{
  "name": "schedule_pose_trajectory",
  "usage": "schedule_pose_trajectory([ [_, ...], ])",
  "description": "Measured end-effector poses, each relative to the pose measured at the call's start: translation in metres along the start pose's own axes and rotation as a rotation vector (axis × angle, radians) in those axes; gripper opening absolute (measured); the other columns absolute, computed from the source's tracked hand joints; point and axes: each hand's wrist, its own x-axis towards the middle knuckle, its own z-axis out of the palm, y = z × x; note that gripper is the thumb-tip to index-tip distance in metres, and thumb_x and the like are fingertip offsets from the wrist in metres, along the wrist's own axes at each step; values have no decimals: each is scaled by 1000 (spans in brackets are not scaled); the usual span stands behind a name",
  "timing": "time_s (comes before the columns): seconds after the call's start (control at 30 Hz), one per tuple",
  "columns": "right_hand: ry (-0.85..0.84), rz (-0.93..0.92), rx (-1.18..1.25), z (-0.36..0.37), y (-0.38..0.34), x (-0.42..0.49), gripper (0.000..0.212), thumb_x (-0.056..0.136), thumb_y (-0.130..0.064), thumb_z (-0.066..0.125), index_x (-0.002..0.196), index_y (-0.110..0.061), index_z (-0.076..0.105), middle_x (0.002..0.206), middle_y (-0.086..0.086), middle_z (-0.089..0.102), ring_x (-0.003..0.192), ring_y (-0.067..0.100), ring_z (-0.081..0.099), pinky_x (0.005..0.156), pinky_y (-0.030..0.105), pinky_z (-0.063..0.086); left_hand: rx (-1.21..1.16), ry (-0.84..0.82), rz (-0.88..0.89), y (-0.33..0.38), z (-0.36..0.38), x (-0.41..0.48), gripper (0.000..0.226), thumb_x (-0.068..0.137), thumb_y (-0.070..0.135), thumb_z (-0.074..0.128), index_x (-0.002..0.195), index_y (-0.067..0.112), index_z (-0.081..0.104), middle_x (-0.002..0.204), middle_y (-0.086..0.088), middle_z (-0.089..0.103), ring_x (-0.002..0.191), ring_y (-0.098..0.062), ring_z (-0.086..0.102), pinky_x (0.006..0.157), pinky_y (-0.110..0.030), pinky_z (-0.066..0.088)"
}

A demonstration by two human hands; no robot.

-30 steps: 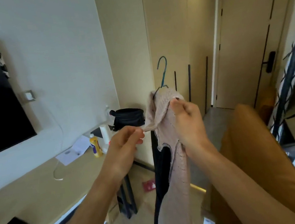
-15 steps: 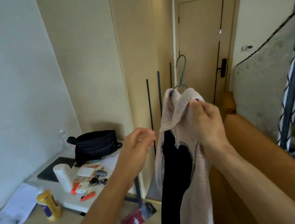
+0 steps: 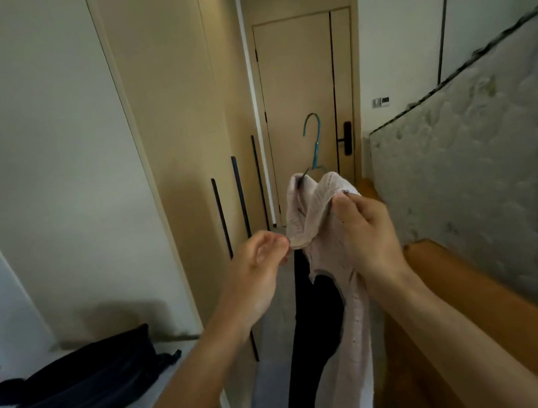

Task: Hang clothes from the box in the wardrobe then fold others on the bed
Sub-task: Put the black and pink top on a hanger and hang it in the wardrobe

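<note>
So the right hand (image 3: 368, 234) is clenching its grip on a bunch of the pink knit top (image 3: 318, 217) right up at the shoulder, fingers curled over the fabric, and I'm guessing the hanger arm is tucked somewhere under that bunch. The left hand (image 3: 260, 274) is pinching the loose edge of the same top between thumb and fingertips, just beside the right one, so both grips are holding cloth and nothing is hanging free. The top is draping over a teal hanger (image 3: 316, 142) whose hook is poking up behind it, and a black garment (image 3: 316, 328) is dangling underneath on what looks like the same hanger.

Handling-wise, this knit is looking light, floppy and stretchy, so it's probably going to slide off one side if it isn't sitting evenly. I'd be taking it by the shoulder seams, not the open neckline, and carrying the whole thing by the hook.

Further out, the wardrobe doors (image 3: 241, 200) are standing shut on the left, a mattress (image 3: 464, 176) is leaning on the right, and a black bag (image 3: 88, 378) is sitting on the desk (image 3: 192, 356) down at the lower left
</note>
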Motion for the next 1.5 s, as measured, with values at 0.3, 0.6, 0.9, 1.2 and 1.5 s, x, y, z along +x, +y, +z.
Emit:
schedule_pose_trajectory([
  [0.3,-148,63,-75,23,106,159,45,103,-21,44,59,-15,41,46,-13,32,44,3,29,44,16,25,98,77,33,-66,-4,214,19,103,29,48,96,27,65,100,5,69,99,-11,64,83,-29,48],
  [0.6,-248,20,-171,2,203,316,57,98,-37,53,76,16,51,66,21,49,63,23,42,60,33,35,382,216,146,-159,-2,445,29,106,24,40,125,13,59,128,-8,57,121,-25,53,100,-37,44],
  [0.9,-240,11,-151,-10,319,485,57,87,-41,63,73,15,59,72,10,60,68,19,51,61,25,42,542,101,354,-239,5,645,51,97,59,34,94,18,64,87,3,58,83,-18,57,76,-39,49],
  [1.2,-154,101,-282,-17,421,628,45,99,-5,48,58,-10,67,64,-1,64,61,9,54,58,21,42,354,-121,531,-277,26,773,42,99,46,42,71,16,46,57,4,39,50,-7,35,50,-31,28],
  [1.5,-458,93,-305,-8,547,783,47,96,-40,57,101,4,72,100,27,70,89,22,65,83,38,51,343,26,471,-301,57,863,43,97,26,59,59,11,47,52,5,35,50,-3,31,50,-20,23],
])
